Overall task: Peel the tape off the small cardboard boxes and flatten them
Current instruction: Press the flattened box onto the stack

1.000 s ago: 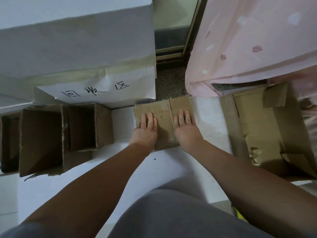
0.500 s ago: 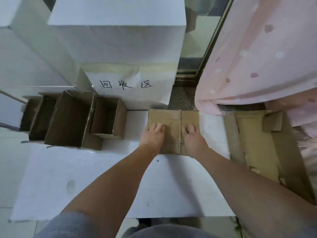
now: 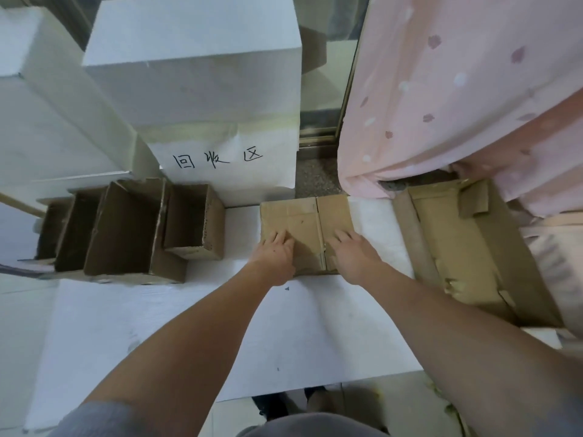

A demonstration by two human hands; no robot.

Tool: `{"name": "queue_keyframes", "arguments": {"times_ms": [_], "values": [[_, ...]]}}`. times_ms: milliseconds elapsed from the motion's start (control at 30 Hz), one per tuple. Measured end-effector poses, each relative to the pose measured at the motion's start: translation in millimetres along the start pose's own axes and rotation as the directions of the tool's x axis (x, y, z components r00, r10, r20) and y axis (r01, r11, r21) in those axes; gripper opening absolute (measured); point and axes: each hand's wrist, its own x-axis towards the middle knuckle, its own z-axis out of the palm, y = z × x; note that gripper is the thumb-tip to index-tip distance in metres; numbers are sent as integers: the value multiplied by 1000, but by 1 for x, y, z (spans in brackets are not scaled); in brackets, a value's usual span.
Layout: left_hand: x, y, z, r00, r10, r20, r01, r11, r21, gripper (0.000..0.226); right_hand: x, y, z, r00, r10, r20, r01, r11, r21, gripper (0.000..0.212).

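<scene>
Your left hand [image 3: 273, 257] and right hand [image 3: 355, 257] both lie palm-down on the flattened box [image 3: 307, 222], fingers straight and slightly spread, gripping nothing. The box lies flat on the white sheet [image 3: 220, 326], at its far edge, just below the labelled white block [image 3: 220, 159]. Open boxes [image 3: 126, 228] stand in a row well left of it. A large flattened carton [image 3: 467, 247] lies to the right, under the pink curtain [image 3: 457, 89].

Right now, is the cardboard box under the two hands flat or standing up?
Flat. The cardboard box lies as a thin sheet on the white paper, with the left hand and right hand pressing on it.
</scene>
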Motion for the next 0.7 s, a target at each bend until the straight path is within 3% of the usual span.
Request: {"name": "queue_keyframes", "arguments": {"times_ms": [100,400,533,700], "values": [[-15,-4,-4,998,18,-63,-21,998,-56,69,-18,-1,-11,1000,-12,4,12,1000,-8,68],[-91,-28,-41,955,126,-269,-149,986,-70,75,-77,-43,-63,992,-83,-92,88,994,58,55],[-131,-65,-51,944,88,-319,-113,992,-60,74,-68,-84,-80,988,-146,-47,148,988,52,60],[-179,-120,-45,933,-56,-355,36,997,-62,75,-51,-160,-111,951,-299,-74,301,954,13,66]]}}
